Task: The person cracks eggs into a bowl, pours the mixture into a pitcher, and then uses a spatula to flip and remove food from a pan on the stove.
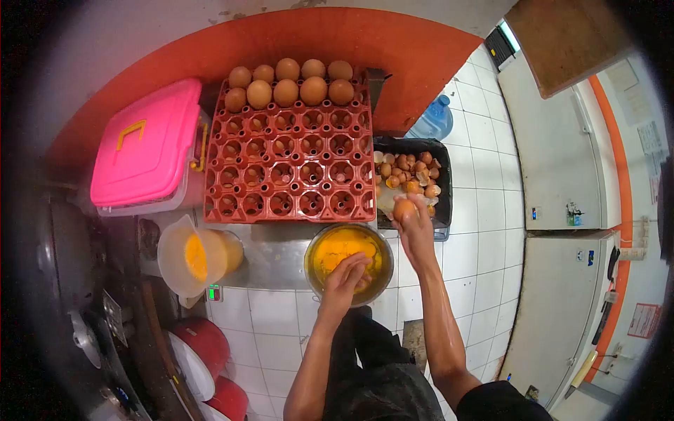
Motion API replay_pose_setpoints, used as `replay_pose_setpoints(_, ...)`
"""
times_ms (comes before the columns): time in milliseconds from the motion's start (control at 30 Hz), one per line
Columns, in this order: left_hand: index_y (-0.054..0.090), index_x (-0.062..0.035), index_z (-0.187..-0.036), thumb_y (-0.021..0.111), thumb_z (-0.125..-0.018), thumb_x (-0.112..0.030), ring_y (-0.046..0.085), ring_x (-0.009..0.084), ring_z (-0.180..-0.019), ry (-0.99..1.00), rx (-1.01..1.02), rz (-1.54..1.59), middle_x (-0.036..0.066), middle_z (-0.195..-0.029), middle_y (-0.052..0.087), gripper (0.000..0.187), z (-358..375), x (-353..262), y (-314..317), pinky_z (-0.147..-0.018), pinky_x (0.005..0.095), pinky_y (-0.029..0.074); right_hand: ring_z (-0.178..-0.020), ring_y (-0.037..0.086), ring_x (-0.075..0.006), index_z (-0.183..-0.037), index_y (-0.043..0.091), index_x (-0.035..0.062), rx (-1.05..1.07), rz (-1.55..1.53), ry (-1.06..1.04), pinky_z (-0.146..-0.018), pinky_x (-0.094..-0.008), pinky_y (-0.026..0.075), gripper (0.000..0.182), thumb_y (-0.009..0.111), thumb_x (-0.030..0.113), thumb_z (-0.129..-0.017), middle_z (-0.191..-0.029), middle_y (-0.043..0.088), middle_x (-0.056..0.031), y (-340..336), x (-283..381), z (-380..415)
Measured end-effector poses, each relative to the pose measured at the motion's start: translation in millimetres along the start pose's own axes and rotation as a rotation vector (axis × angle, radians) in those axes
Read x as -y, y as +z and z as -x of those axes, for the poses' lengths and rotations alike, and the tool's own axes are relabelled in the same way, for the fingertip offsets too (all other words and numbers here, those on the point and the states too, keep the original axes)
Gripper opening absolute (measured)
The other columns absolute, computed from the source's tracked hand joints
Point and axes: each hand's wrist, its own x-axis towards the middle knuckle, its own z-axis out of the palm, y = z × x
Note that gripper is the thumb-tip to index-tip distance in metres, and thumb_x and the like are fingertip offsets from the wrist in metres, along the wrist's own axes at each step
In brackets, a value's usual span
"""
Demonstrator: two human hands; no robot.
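Over the steel bowl (387, 249), which holds yellow yolks and clear egg white, my left hand (344, 281) hovers with its fingers loosely curved and nothing visible in them. A brown egg (404, 209) is in my right hand (417, 231), fingers wrapped round it; its far side is hidden. That hand is to the right of the bowl and overlaps the front of a black-lined bin (446, 172) full of broken eggshells (408, 168). Behind the bowl sits a red plastic egg tray (289, 151), with brown eggs (286, 92) in its two back rows.
A clear jug (175, 259) of beaten egg stands left of the bowl, near a small scale (214, 293). A tub with a pink lid (147, 144) is at the back left. White freezers (562, 281) line the right side. A blue water bottle (435, 119) stands beyond the bin.
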Motion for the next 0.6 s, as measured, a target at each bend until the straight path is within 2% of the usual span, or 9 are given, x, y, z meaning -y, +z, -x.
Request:
replay_pose_setpoints(67, 0.050, -0.0033, -0.128, 0.051, -0.097, -0.030, 0.059, 0.0111, -0.093, 0.084, -0.042, -0.026, 0.007, -0.121, 0.057, 0.041, -8, -1, 11, -0.078, 0.0213, 0.044, -0.103, 0.054, -0.0199, -0.129, 0.037, 0.0096, 0.067, 0.141, -0.086, -0.089, -0.0304, 0.044, 0.045, 0.059, 0.017, -0.091, -0.127, 0.048, -0.0113, 1, -9, 30)
replay_pose_setpoints(133, 0.048, -0.0035, -0.131, 0.052, -0.096, -0.025, 0.058, 0.0116, -0.096, -0.070, -0.039, 0.301, 0.006, -0.122, 0.056, 0.041, -18, 3, 18, -0.081, 0.0213, 0.045, -0.115, 0.048, -0.0233, -0.126, 0.038, 0.0085, 0.201, 0.384, -0.222, -0.099, -0.0341, 0.038, 0.048, 0.064, 0.007, -0.085, -0.128, 0.047, -0.0123, 16, -12, 48)
replay_pose_setpoints(167, 0.048, -0.0035, -0.131, 0.052, -0.096, -0.025, 0.058, 0.0116, -0.096, -0.065, -0.049, 0.301, 0.006, -0.122, 0.056, 0.041, -16, 3, 19, -0.081, 0.0213, 0.045, -0.122, 0.044, -0.0243, -0.125, 0.039, 0.0080, 0.273, 0.492, -0.269, -0.103, -0.0356, 0.035, 0.051, 0.066, 0.003, -0.082, -0.128, 0.046, -0.0129, 28, -11, 56)
replay_pose_setpoints(267, 0.047, -0.0032, -0.133, 0.053, -0.095, -0.020, 0.058, 0.0138, -0.100, -0.010, -0.187, 0.431, 0.006, -0.122, 0.055, 0.041, -8, -3, 14, -0.083, 0.0243, 0.047, -0.126, 0.039, -0.0237, -0.121, 0.041, 0.0083, 0.314, 0.408, -0.226, -0.107, -0.0358, 0.030, 0.053, 0.068, -0.004, -0.078, -0.130, 0.046, -0.0148, 42, -13, 67)
replay_pose_setpoints(333, 0.046, -0.0034, -0.134, 0.058, -0.091, -0.012, 0.058, 0.0166, -0.100, 0.141, -0.230, 0.043, 0.009, -0.119, 0.056, 0.045, 3, -21, 4, -0.083, 0.0269, 0.049, -0.123, 0.044, -0.0210, -0.118, 0.043, 0.0075, 0.399, 0.481, -0.225, -0.103, -0.0326, 0.036, 0.047, 0.066, -0.004, -0.079, -0.131, 0.047, -0.0146, 36, -14, 68)
replay_pose_setpoints(367, 0.046, -0.0034, -0.134, 0.058, -0.091, -0.012, 0.058, 0.0166, -0.100, 0.139, -0.231, 0.040, 0.009, -0.119, 0.056, 0.045, 2, -14, -5, -0.083, 0.0269, 0.049, -0.123, 0.044, -0.0210, -0.118, 0.043, 0.0075, 0.398, 0.477, -0.222, -0.103, -0.0326, 0.036, 0.047, 0.066, -0.004, -0.079, -0.131, 0.047, -0.0146, 32, -14, 67)
replay_pose_setpoints(433, 0.049, -0.0033, -0.131, 0.066, -0.084, -0.006, 0.060, 0.0180, -0.095, 0.343, -0.154, -0.404, 0.012, -0.114, 0.058, 0.050, -4, 2, -23, -0.079, 0.0277, 0.051, -0.119, 0.047, -0.0170, -0.121, 0.042, 0.0070, 0.440, 0.575, 0.099, -0.096, -0.0269, 0.042, 0.048, 0.065, -0.003, -0.081, -0.131, 0.048, -0.0131, 33, -3, 58)
replay_pose_setpoints(467, 0.049, -0.0033, -0.131, 0.066, -0.084, -0.006, 0.060, 0.0180, -0.095, 0.342, -0.155, -0.401, 0.012, -0.114, 0.058, 0.050, -3, 6, -25, -0.079, 0.0277, 0.051, -0.110, 0.054, -0.0135, -0.125, 0.045, 0.0038, 0.487, 0.624, 0.087, -0.087, -0.0229, 0.047, 0.048, 0.065, -0.001, -0.081, -0.124, 0.054, -0.0119, 38, 5, 55)
replay_pose_setpoints(600, 0.055, -0.0009, -0.120, 0.071, -0.077, -0.004, 0.062, 0.0170, -0.086, 0.307, -0.198, -0.502, 0.012, -0.104, 0.062, 0.046, -2, -9, -26, -0.075, 0.0276, 0.052, -0.099, 0.059, -0.0137, -0.124, 0.052, 0.0007, 0.557, 0.805, 0.147, -0.084, -0.0240, 0.049, 0.046, 0.064, 0.000, -0.081, -0.112, 0.061, -0.0110, 53, 34, 51)
